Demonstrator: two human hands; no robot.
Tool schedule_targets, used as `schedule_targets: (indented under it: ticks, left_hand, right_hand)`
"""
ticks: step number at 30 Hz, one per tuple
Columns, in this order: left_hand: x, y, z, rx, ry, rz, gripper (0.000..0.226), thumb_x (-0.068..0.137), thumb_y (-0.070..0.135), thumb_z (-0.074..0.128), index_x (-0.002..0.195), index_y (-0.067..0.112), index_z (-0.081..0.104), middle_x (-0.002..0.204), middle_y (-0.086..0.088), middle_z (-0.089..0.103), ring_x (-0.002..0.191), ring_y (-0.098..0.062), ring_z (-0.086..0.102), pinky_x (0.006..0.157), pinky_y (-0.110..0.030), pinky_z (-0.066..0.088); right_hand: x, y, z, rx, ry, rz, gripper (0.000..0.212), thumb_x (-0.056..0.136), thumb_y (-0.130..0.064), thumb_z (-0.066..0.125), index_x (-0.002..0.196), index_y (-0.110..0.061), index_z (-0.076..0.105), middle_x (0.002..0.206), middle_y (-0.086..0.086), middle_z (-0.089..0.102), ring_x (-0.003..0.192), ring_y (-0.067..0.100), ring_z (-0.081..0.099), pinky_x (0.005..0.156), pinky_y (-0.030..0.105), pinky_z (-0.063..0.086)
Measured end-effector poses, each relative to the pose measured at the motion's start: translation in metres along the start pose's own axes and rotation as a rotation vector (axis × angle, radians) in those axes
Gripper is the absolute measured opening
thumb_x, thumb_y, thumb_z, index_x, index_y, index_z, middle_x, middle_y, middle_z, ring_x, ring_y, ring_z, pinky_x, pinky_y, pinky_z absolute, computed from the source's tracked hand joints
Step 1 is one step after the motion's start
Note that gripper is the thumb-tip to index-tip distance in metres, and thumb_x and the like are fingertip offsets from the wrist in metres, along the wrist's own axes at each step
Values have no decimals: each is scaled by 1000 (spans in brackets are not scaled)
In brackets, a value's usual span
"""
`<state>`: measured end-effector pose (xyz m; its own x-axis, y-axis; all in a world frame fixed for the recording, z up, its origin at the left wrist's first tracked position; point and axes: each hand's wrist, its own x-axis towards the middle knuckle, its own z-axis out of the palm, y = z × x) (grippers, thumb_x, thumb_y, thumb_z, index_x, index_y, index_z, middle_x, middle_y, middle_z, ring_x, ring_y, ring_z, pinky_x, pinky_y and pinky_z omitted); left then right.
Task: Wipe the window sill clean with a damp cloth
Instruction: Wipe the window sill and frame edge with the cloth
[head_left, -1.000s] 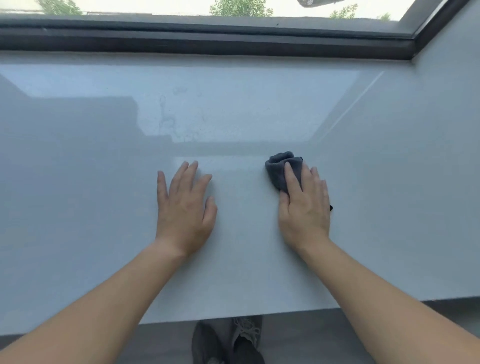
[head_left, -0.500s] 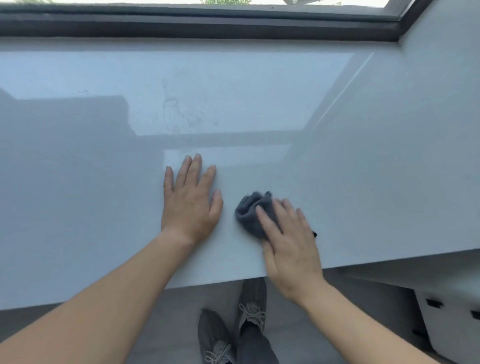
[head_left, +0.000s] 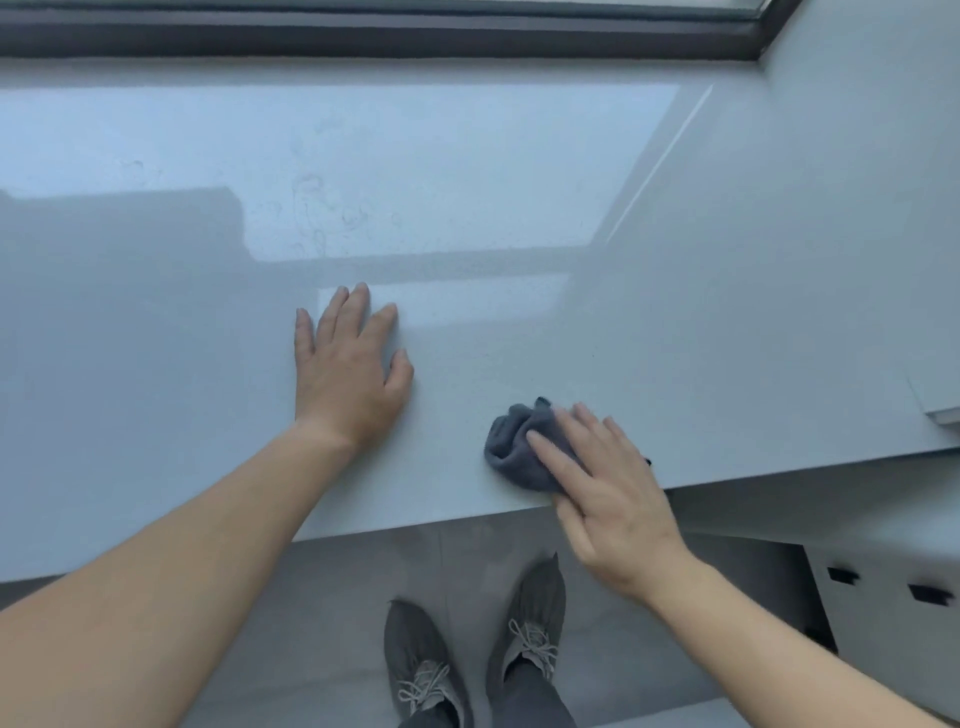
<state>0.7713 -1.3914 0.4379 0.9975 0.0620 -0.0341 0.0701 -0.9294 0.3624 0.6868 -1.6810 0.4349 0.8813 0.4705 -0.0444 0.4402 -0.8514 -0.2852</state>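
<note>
A wide, glossy pale grey window sill fills the view, with faint smudges near its middle. My right hand lies flat on a bunched dark grey cloth, pressing it onto the sill close to the front edge. Part of the cloth is hidden under my fingers. My left hand rests flat on the sill to the left of the cloth, fingers spread, holding nothing.
A dark window frame runs along the back of the sill. A pale side wall rises on the right. Below the front edge are my grey shoes on the floor and a white cabinet with dark handle slots.
My right hand has dragged the cloth from the middle of the sill back toward the front edge. The view has tilted down, showing more floor. My left hand stays flat on the sill.
</note>
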Motion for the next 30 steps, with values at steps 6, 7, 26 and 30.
schedule_targets:
  ticks: [6,7,26,30]
  left_hand:
    - [3,45,9,-93,2,105,56,87,28,42,140,16,49,162,-9,26,152,-23,14,123,-45,-1]
    - [6,55,14,-107,-13,110,56,88,28,42,142,17,46,163,-8,23,152,-22,12,123,-45,-1]
    - [36,91,35,57,-1,-10,56,90,34,32,144,21,36,164,-6,18,152,-20,6,122,-46,-5]
    - [36,94,33,53,4,-16,57,90,37,31,144,21,38,163,-5,19,152,-18,7,123,-46,-2]
  right_hand:
    - [24,32,-13,8,145,504,61,94,-29,34,154,-25,26,164,6,18,152,28,11,123,47,8]
    - [21,26,-12,1,118,391,61,93,-28,38,154,-25,28,164,7,19,152,28,12,123,47,9]
    - [113,114,-39,-3,33,112,58,94,-29,39,152,-29,32,162,4,23,150,31,18,123,47,8]
    - [154,106,-43,36,166,389,58,98,-26,38,155,-28,26,163,6,19,151,30,11,123,45,3]
